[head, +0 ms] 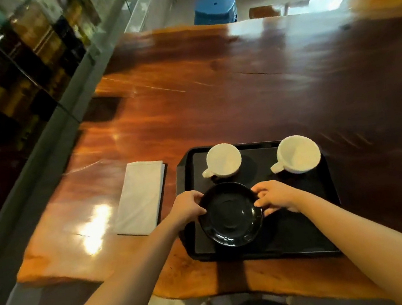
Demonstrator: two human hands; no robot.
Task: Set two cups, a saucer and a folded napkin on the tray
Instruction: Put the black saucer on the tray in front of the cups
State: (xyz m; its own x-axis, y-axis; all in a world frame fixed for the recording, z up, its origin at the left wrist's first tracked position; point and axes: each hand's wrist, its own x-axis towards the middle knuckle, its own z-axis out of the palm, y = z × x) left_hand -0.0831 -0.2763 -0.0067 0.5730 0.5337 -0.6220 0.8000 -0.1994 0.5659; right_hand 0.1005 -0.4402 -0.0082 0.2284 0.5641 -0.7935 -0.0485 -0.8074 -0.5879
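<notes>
From the head view, the black saucer (230, 214) sits over the near-left part of the dark tray (330, 186), pinched at opposite rim edges by the left hand (186, 207) and the right hand (276, 197); each grip is curled onto the rim, and I cannot tell whether the saucer rests fully down. Two white cups (223, 161) (297, 154) stand on the tray's far side. The folded napkin (140, 197) lies on the wooden surface (213, 99), left of the tray. Risks: sliding the saucer forward could knock the nearer cup; the glossy rim may slip.
</notes>
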